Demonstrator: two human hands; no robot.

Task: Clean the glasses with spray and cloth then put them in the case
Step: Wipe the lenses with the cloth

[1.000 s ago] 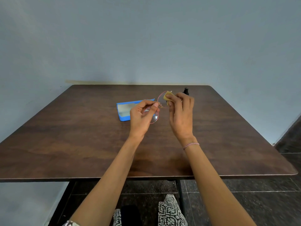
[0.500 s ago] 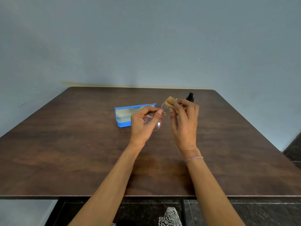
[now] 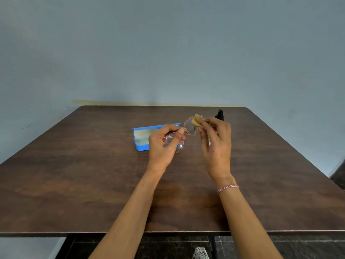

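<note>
Across the last second we find little change at the table: both grips are as they were, and the cloth has stayed on the same lens. The head view has shifted slightly. We judge that wiping of this lens continues and that casing has not begun.

The left hand pinches the glasses at the frame, thumb and forefinger closed beside the bridge. The right hand pinches the cloth, a small yellow pad folded over the far lens. Both hands are held above the table, just right of centre.

The glasses have a thin pinkish wire frame and round clear lenses. The near lens sits partly behind the left fingers; the far lens is half covered by the cloth. We cannot tell how the temples lie, nor whether any smear remains.

The case, blue and lying open, rests on the table just left of the hands. The spray, a small black bottle, stands upright beyond the right hand.
</note>
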